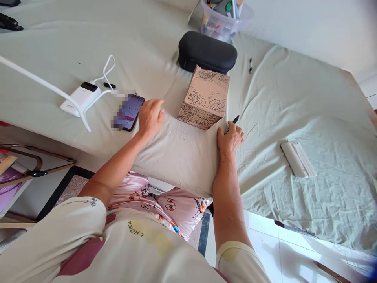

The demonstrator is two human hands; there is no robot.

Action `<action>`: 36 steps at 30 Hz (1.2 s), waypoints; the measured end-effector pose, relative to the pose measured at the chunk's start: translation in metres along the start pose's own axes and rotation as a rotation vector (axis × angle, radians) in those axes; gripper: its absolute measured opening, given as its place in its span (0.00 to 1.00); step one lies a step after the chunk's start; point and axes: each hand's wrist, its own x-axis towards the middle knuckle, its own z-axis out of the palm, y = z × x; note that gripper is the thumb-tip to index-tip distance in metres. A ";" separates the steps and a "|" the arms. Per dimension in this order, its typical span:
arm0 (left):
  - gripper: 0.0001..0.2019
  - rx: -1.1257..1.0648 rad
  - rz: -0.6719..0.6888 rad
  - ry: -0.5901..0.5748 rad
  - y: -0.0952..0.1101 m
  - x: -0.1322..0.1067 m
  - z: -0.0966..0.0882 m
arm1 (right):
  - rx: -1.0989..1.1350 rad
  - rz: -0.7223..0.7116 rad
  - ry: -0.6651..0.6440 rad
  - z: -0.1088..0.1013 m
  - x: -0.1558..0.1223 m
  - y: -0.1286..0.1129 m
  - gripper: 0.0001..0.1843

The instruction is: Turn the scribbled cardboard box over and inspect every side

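Observation:
A brown cardboard box (207,94) stands on the cloth-covered table, its top and front side scribbled over with black looping lines. To its right, my right hand (231,138) rests on the cloth with its fingers closed around a black pen (236,119); one end of the pen sticks out past the fingers. My left hand (151,116) lies left of the box, fingers loosely bent and thumb apart, with nothing in it. Close by its wrist side is a phone (132,114) with a lit screen, partly blurred out.
Behind the box lies a black zip case (207,52), and beyond it a clear plastic tub (219,24) of assorted things. A white power bank (81,98) with a cable sits at left. A small pen (250,65) and a pale striped pouch (298,159) lie at right.

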 end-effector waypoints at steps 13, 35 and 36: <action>0.43 0.356 -0.470 -0.035 -0.051 -0.034 -0.053 | 0.362 -0.246 0.391 0.014 0.012 0.004 0.27; 0.42 0.359 -0.558 -0.045 -0.040 -0.038 -0.052 | 0.649 -0.467 0.291 -0.006 -0.018 -0.034 0.20; 0.42 0.342 -0.554 -0.039 -0.037 -0.044 -0.052 | 0.666 -0.492 0.265 -0.009 -0.022 -0.037 0.19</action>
